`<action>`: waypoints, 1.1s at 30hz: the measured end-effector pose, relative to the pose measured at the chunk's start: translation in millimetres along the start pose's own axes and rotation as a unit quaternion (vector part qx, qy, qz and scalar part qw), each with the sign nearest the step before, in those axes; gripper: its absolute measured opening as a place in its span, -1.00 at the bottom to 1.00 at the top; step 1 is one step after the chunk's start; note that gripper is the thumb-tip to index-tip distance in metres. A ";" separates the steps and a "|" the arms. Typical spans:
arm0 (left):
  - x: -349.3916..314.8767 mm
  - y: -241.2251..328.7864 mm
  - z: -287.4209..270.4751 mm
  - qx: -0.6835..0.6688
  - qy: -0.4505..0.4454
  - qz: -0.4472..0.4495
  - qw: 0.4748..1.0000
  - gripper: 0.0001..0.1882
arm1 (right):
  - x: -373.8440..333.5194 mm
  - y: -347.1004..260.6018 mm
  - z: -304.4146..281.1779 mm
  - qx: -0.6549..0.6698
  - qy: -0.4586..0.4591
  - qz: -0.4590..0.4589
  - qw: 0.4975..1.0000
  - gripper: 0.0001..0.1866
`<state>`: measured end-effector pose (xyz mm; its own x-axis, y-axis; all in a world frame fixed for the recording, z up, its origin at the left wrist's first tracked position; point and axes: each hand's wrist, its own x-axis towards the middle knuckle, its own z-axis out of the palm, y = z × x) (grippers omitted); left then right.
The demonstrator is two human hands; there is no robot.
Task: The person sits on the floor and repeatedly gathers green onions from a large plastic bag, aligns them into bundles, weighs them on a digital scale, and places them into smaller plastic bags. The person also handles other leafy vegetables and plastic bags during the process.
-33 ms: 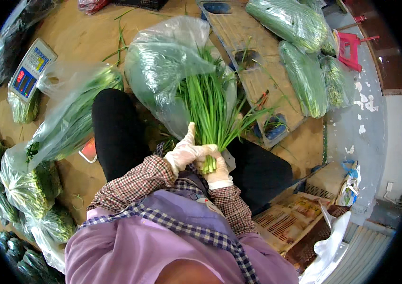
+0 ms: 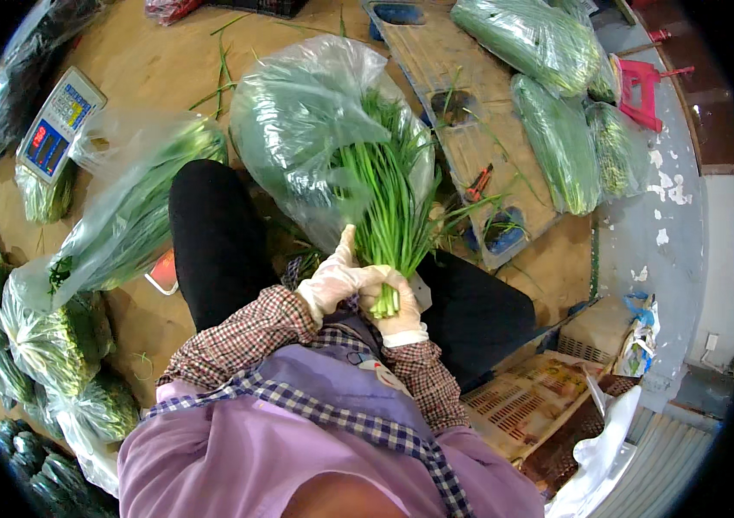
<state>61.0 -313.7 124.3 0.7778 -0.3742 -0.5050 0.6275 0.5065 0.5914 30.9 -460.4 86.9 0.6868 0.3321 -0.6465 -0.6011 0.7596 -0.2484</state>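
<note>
In front of my lap I hold a bunch of long-stemmed greens (image 2: 380, 203), its pale cut ends toward me. Both hands wear thin whitish gloves. My left hand (image 2: 332, 281) is closed at the left of the stems, thumb pointing away from me. My right hand (image 2: 397, 312) wraps the stems near their cut ends. The leafy tops lie against a large clear plastic bag (image 2: 285, 121) spread beyond my hands; part of its film covers the leaves at the upper left. Some fingers are hidden behind the stems.
Left of my knee lies a bagged bunch of greens (image 2: 138, 211), with a digital scale (image 2: 60, 121) beyond it and bagged vegetables (image 2: 47, 332) nearer. At right are a worn plank (image 2: 427, 69), red-handled cutters (image 2: 479, 183), wrapped bundles (image 2: 557, 142) and a crate (image 2: 531, 401).
The leaves that fanned out to the right have drawn in toward the bunch, uncovering more of the red-handled cutters. Both hands keep nearly the same place and grip.
</note>
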 end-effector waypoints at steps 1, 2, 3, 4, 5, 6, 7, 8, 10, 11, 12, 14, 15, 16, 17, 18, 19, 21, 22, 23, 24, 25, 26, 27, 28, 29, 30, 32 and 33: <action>9.7 -18.7 -21.4 0.130 0.037 0.058 0.989 -0.14 | -7.6 1.6 14.6 0.034 -0.020 -0.004 0.999 -0.55; 4.1 -18.8 -25.1 0.075 0.025 0.071 0.994 -0.16 | -21.3 -3.5 26.7 0.067 -0.060 0.011 0.996 -0.44; -3.0 -16.4 -27.4 0.018 0.012 0.088 0.996 -0.17 | -35.5 -11.3 37.6 0.096 -0.101 0.026 0.990 -0.32; -6.8 -12.4 -30.3 0.014 0.032 0.076 0.997 -0.23 | -47.9 -20.0 42.2 0.092 -0.158 0.017 0.983 -0.14; -9.8 -3.6 -29.4 0.022 0.045 0.067 0.996 -0.31 | -59.3 -29.7 47.7 0.114 -0.211 0.012 0.971 -0.09; -7.3 -4.0 -32.1 0.025 0.048 0.062 0.997 -0.36 | -70.1 -37.7 54.7 0.114 -0.244 0.001 0.963 -0.06; -4.3 -4.5 -34.9 0.028 0.050 0.061 0.996 -0.41 | -78.1 -45.2 60.8 0.111 -0.280 -0.009 0.953 -0.02; -1.6 -4.9 -36.8 0.049 0.037 0.059 0.996 -0.48 | -84.1 -52.7 61.9 0.093 -0.299 -0.020 0.949 -0.01; -1.8 -3.0 -36.7 0.070 -0.001 0.046 0.996 -0.57 | -89.8 -61.3 70.4 0.055 -0.326 -0.043 0.943 -0.01; -3.2 -1.5 -35.1 0.075 -0.017 0.031 0.997 -0.59 | -89.7 -65.4 73.3 0.027 -0.330 -0.070 0.941 -0.01; -3.3 -1.1 -33.5 0.092 -0.034 0.029 0.995 -0.60 | -89.9 -70.6 76.3 -0.001 -0.334 -0.095 0.938 -0.02; -10.1 0.9 -35.0 0.131 -0.056 0.022 0.989 -0.61 | -84.1 -75.7 77.8 -0.016 -0.361 -0.120 0.925 -0.02; -15.5 3.9 -35.1 0.137 -0.060 0.011 0.989 -0.61 | -79.2 -78.9 78.8 -0.010 -0.383 -0.123 0.915 -0.02; -21.7 8.2 -35.9 0.143 -0.073 0.032 0.987 -0.63 | -74.3 -80.1 77.9 -0.001 -0.404 -0.127 0.906 -0.02; -27.4 12.4 -37.2 0.159 -0.063 0.052 0.984 -0.64 | -69.6 -77.8 80.6 0.003 -0.387 -0.137 0.912 0.00; -33.1 16.4 -38.7 0.174 -0.053 0.072 0.981 -0.64 | -65.3 -76.2 83.5 0.005 -0.370 -0.148 0.917 0.03; -40.2 21.2 -40.0 0.190 -0.042 0.092 0.977 -0.64 | -61.8 -73.2 83.4 0.016 -0.372 -0.134 0.918 0.04; -38.1 30.0 -50.1 0.273 -0.016 0.138 0.952 -0.68 | -54.2 -67.6 79.9 0.039 -0.375 -0.106 0.920 0.07; -38.8 41.3 -49.8 0.335 -0.016 0.150 0.930 -0.70 | -50.6 -64.9 77.6 0.069 -0.377 -0.086 0.920 -0.15; -39.7 50.8 -47.4 0.397 -0.018 0.160 0.904 -0.72 | -46.9 -61.5 73.7 0.104 -0.382 -0.072 0.915 -0.30; -36.3 49.9 -45.5 0.403 -0.033 0.180 0.896 -0.73 | -43.8 -57.9 68.9 0.138 -0.387 -0.058 0.910 -0.45; -36.5 57.2 -36.5 0.406 -0.043 0.166 0.897 -0.73 | -41.0 -54.5 66.9 0.173 -0.391 -0.043 0.903 -0.58; -28.9 58.1 -32.5 0.360 -0.065 0.122 0.923 -0.70 | -40.7 -52.0 65.5 0.177 -0.385 -0.031 0.905 -0.70; -20.5 58.9 -27.5 0.311 -0.087 0.077 0.943 -0.66 | -40.8 -49.4 63.6 0.181 -0.379 -0.020 0.907 -0.77; -18.0 66.2 -13.5 0.236 -0.126 0.097 0.959 -0.58 | -40.1 -46.8 60.7 0.181 -0.384 -0.012 0.905 -0.77; -7.3 66.2 -4.3 0.202 -0.091 0.047 0.974 -0.52 | -40.8 -42.5 60.5 0.185 -0.387 0.000 0.904 -0.76; 1.9 66.0 7.9 0.194 -0.075 0.083 0.975 -0.55 | -41.7 -38.1 60.2 0.188 -0.389 0.011 0.902 -0.76; 20.7 63.6 31.1 0.128 -0.036 0.126 0.983 -0.62 | -38.2 -34.9 52.9 0.163 -0.408 0.026 0.898 -0.73; 26.6 63.5 38.5 0.071 -0.010 0.134 0.988 -0.66 | -37.0 -32.1 52.5 0.144 -0.404 0.017 0.903 -0.67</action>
<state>122.8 -321.4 172.6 0.9162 -0.2578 -0.3068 0.3967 0.4753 0.7853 46.2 -467.8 156.7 0.8138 0.5695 0.1158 -0.5763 0.8165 0.0347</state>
